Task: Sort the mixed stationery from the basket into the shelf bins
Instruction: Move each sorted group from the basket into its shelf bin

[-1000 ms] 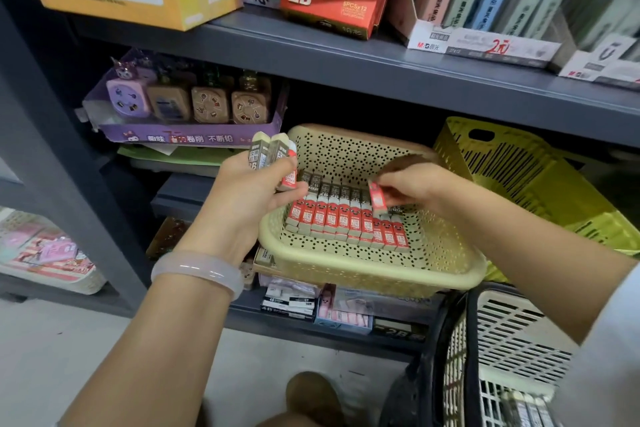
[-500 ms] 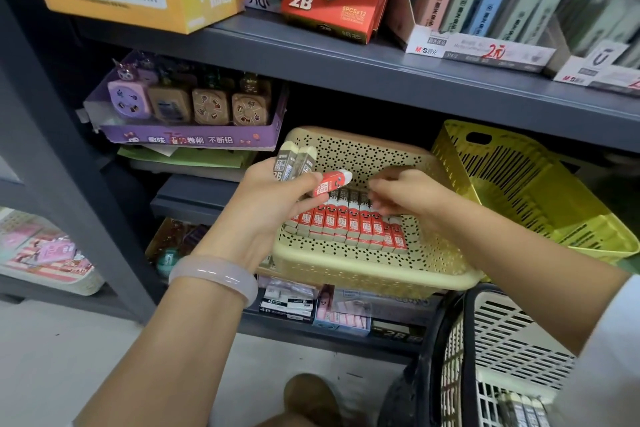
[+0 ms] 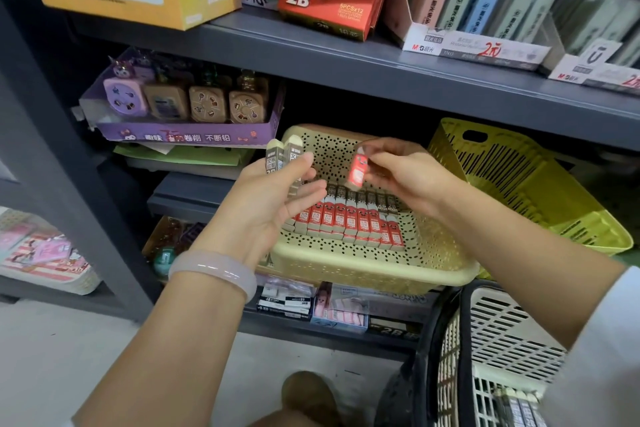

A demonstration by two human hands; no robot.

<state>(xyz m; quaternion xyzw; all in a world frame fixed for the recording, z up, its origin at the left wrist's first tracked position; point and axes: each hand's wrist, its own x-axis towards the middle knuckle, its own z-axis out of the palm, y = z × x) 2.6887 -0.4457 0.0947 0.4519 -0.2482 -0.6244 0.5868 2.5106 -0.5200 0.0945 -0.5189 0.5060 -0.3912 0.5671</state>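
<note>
Left wrist: pale lilac bangle (image 3: pixel 215 273), smooth, glossy | right arm: white sleeve (image 3: pixel 602 350) above forearm | foot: tan shoe (image 3: pixel 308 399)

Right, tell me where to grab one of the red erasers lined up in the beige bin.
Take an end eraser of the row in the bin: pinch its two long sides from above. They lie flat, packed side by side, so only an end one has a free flank.

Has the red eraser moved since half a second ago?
Yes. The red eraser passed from the left hand rightward into the right hand, above the beige basket.
</note>
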